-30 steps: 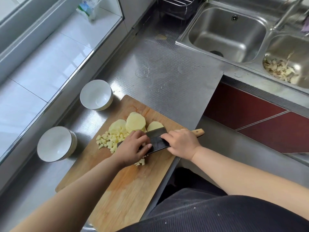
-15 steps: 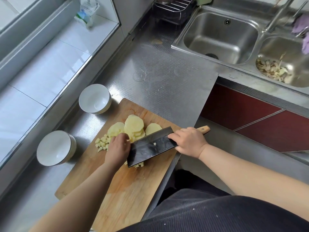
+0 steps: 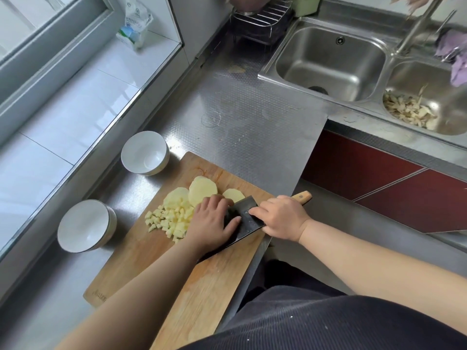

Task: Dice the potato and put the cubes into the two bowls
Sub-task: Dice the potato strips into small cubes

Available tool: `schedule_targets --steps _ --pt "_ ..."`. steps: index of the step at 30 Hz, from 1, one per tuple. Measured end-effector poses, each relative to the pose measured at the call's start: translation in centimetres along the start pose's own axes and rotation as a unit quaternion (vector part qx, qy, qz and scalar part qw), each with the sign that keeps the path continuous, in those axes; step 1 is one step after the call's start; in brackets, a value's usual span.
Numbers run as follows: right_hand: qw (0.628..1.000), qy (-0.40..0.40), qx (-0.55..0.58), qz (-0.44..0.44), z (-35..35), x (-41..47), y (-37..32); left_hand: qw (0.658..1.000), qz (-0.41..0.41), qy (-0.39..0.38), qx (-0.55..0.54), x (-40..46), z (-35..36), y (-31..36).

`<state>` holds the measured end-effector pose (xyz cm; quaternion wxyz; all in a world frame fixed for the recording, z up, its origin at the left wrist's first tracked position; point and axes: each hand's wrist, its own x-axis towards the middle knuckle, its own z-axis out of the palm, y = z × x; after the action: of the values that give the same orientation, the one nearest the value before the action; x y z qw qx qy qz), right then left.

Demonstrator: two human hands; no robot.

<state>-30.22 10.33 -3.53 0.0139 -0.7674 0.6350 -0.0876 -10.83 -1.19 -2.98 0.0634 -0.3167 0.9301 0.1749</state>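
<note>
Textured steel counter, wooden cutting board lying on it, two white bowls just beside the board

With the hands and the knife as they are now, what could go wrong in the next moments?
1. The left hand lies partly on the cleaver blade, thumb on the flat side; a slip might cut it.
2. The cutting board reaches past the counter edge beside the person, so hard pressure there may tip it.
3. The potato cubes lie loose near the board's left edge; sweeping them could drop some before they reach the bowls.
</note>
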Motion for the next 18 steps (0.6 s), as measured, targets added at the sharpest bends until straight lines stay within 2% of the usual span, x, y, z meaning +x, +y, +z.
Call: schedule_targets --steps 7,13,15,18 --pt "1.000 0.011 -0.004 0.011 -0.3 -0.4 0.9 0.985 -0.163 0.015 -0.050 -1.0 0.5 -3.3" --pt "0.997 0.042 0.008 0.066 -0.6 -1.4 2.0 0.929 -0.334 0.082 -0.136 -3.2 0.9 -6.8" --pt "0.993 0.044 0.017 0.104 -0.7 -1.4 2.1 0.916 -0.357 0.117 -0.143 -3.7 1.1 -6.8" --pt "0.983 0.060 0.046 0.165 -0.7 -1.1 2.1 0.925 -0.327 0.138 -0.133 -3.7 1.1 -6.6"
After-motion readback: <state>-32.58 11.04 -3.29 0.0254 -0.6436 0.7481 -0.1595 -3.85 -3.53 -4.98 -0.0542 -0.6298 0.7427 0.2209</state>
